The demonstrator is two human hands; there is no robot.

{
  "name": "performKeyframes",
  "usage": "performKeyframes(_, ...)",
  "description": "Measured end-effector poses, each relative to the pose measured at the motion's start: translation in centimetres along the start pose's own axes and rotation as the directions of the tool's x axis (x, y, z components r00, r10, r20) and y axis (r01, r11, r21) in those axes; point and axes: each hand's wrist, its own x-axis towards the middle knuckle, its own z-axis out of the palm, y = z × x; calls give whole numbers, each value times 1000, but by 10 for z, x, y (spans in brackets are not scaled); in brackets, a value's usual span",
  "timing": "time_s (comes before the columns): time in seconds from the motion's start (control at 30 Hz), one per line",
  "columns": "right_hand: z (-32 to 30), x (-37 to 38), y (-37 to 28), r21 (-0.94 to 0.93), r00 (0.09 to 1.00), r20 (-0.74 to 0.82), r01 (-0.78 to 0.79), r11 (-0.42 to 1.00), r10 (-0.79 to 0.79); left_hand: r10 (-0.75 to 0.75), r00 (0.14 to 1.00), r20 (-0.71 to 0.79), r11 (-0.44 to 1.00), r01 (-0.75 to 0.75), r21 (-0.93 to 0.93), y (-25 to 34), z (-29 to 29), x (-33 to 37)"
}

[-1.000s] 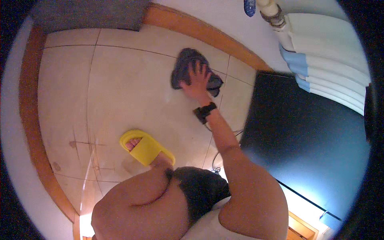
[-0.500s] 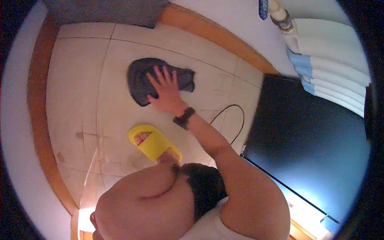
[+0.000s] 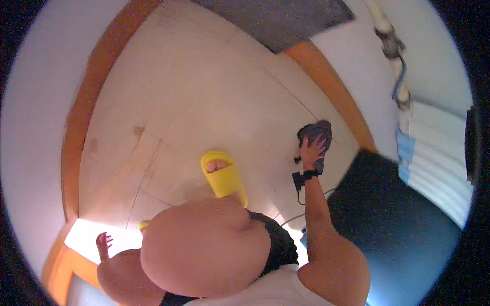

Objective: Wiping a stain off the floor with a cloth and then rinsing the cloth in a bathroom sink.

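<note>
My right hand (image 3: 313, 151) lies flat on a dark grey cloth (image 3: 323, 132), pressing it to the tiled floor with the fingers spread. The cloth is bunched and sits right of centre, close to the wall's wooden skirting. A dark band with a small box on it circles my right wrist. At the lower left, my left hand (image 3: 104, 244) hangs beside my bent knee, its fingers apart and nothing seen in them.
A yellow slipper (image 3: 223, 176) is on my foot. To the right stands a dark panel (image 3: 377, 204) with a thin cable near it. White and blue folded material (image 3: 434, 158) hangs below a pipe (image 3: 377, 15). A grey mat (image 3: 275, 23) lies at the far end.
My right hand has moved right with the cloth, from mid-floor to near the right skirting. The view has turned, and my left hand has come into sight at the lower left.
</note>
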Motion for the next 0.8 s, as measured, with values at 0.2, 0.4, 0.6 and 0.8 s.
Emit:
performKeyframes(0.2, 3, -47, -159, -112, 769, -47, 630, 768, -638, 47, 999, 23, 990, -44, -135, -45, 11, 5)
performKeyframes(0.4, 35, -127, -315, -171, 493, -38, 854, 492, -869, 120, 981, -152, 988, -133, -77, -59, 42, -8)
performKeyframes(0.6, 56, -199, -391, -150, 238, 29, 961, 231, -971, 518, 805, -291, 843, -422, 333, 54, 70, -26)
performKeyframes(0.8, 54, -290, -404, 31, -265, 286, 963, -267, -921, 853, 516, -79, 469, -691, 550, 150, 128, 21)
